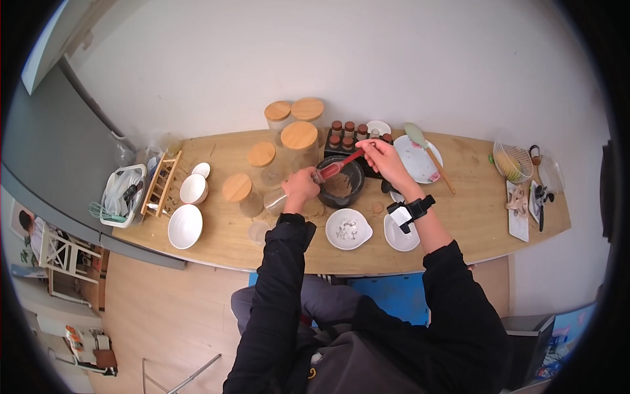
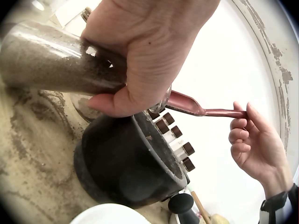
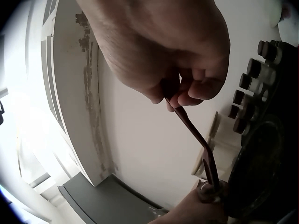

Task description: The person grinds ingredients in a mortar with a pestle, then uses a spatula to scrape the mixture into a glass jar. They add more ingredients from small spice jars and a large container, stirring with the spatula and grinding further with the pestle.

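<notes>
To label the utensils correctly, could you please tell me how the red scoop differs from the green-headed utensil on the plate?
The red scoop is red along its visible length, while the green-headed utensil has a tan handle. The scoop is held by the right hand, its head at the mouth of the glass jar; the green-headed utensil lies across the plate. Both are long-handled.

Looks like a kitchen, folks: wooden-lidded jars (image 1: 240,195) left of the hands (image 1: 301,187), brown-capped bottles (image 1: 349,127) racked just beyond, white bowls (image 1: 402,240) nearer, whisk (image 1: 105,213) far left!
</notes>
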`<move>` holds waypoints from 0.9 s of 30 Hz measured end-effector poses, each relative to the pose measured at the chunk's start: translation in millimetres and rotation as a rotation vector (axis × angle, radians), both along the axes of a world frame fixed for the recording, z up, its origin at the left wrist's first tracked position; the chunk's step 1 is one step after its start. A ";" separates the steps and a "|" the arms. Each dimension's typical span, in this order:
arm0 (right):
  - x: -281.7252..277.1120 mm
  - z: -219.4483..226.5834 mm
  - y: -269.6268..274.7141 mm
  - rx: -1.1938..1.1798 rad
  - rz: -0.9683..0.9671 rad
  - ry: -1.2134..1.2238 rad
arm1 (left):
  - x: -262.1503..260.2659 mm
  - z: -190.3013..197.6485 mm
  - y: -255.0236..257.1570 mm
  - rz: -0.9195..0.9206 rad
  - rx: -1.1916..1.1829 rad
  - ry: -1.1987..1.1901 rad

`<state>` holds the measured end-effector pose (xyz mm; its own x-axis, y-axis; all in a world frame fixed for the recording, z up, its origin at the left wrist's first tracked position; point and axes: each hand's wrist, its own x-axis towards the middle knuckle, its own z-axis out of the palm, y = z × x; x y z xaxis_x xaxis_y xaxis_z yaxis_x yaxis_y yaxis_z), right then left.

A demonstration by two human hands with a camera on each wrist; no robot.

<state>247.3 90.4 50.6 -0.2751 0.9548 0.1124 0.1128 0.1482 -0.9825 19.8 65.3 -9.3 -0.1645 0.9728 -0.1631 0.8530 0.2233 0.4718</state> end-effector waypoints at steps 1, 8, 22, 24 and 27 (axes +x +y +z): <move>3.8 0.6 1.3 0.011 -0.016 -0.017 | 0.1 0.6 0.7 0.001 -0.010 -0.005; 12.6 -35.3 11.2 0.339 -0.061 -0.377 | 0.2 2.1 1.3 -0.004 -0.012 0.018; 10.9 -55.6 18.2 0.132 -0.114 -0.197 | 0.5 -0.8 2.4 0.001 -0.005 0.007; 9.3 -51.4 17.7 0.171 -0.148 -0.152 | 0.0 -3.0 2.8 0.002 0.007 -0.003; 3.6 -52.2 10.1 0.092 -0.070 -0.208 | -0.1 -4.7 2.8 -0.001 0.027 -0.006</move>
